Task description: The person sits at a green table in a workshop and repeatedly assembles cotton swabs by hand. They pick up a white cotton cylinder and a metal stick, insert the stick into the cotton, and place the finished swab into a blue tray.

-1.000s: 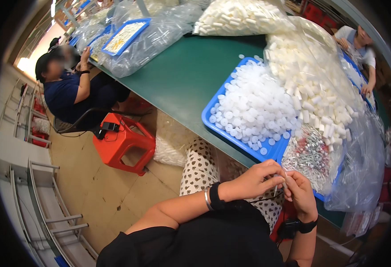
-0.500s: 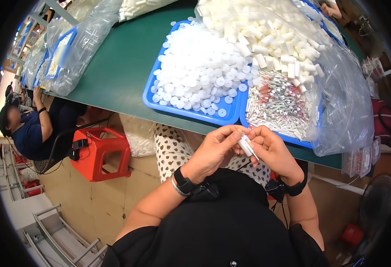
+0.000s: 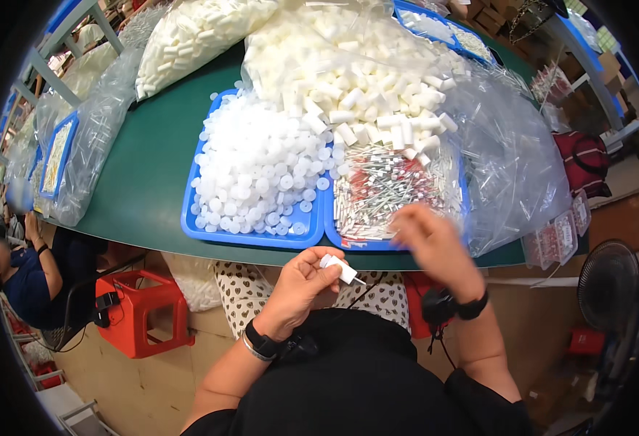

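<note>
Between the thumb and fingers of my left hand [image 3: 294,291], closed, is a white foam cylinder [image 3: 340,268] with a thin pin-like shaft sticking out of its lower end. It is held over my lap, just off the table's front edge. My right hand [image 3: 439,247] hovers at the front of a blue tray [image 3: 348,246] filled with thin red, white and metallic pins [image 3: 385,182]; motion smears its fingers, so whether it holds anything is unclear. Left of that tray, another blue tray [image 3: 192,214] is heaped with small translucent white discs [image 3: 261,160].
Cream foam cylinders [image 3: 363,94] spill from a clear bag behind the trays. Crumpled plastic [image 3: 512,167] covers the table's right side. A filled bag [image 3: 196,43] lies at the back left of the green table [image 3: 141,163]. A red stool [image 3: 145,312] and a seated person [image 3: 32,280] are left.
My right hand has let go of the cylinder and moved up and right to the pin tray. My left hand keeps the cylinder. The view has shifted, so the table sits lower and further left.
</note>
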A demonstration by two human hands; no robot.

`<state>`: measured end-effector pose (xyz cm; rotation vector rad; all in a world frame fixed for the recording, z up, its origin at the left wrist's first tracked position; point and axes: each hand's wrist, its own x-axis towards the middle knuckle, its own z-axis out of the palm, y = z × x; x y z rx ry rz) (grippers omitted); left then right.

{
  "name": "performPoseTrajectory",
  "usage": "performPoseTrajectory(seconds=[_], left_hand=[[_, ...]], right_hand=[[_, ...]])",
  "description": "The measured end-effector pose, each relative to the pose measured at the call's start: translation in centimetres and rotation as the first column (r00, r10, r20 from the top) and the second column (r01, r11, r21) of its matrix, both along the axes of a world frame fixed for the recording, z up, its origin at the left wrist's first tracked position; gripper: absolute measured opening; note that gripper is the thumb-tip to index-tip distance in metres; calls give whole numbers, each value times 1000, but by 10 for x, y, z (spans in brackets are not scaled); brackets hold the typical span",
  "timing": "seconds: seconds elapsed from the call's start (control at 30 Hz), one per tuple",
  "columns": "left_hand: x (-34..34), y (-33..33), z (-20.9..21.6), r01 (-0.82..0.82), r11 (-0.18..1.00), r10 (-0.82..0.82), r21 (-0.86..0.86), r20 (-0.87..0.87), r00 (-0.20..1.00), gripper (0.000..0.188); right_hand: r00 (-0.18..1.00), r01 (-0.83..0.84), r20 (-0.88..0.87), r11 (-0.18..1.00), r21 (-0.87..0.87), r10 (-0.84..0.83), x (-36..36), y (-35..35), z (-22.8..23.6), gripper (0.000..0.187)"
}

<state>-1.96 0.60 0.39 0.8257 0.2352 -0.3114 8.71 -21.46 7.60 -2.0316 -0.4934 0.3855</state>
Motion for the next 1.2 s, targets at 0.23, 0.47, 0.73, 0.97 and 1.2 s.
performPoseTrajectory(seconds=[0.23, 0.47, 0.73, 0.97, 1.2], left_hand=[[1, -13, -1, 95, 978, -96, -183, 5, 995, 11], [3, -5, -2, 103, 978, -104, -182, 9, 995, 20], [14, 1, 1, -48, 983, 50, -175, 7, 999, 17], [9, -3, 15, -113, 983, 120, -145, 39, 992, 16], [6, -8, 6, -163, 985, 167, -64, 59, 984, 16]], right_hand=[[697, 356, 691, 746, -563, 189, 118, -112, -39, 29], [698, 320, 678, 748, -582, 230, 133, -125, -43, 28], [894, 35, 442, 969, -245, 79, 16, -25, 19, 28], [832, -305, 445, 943, -130, 330, -28, 29, 1, 26], [960, -153, 237, 988, 5, 148, -49, 42, -21, 23]])
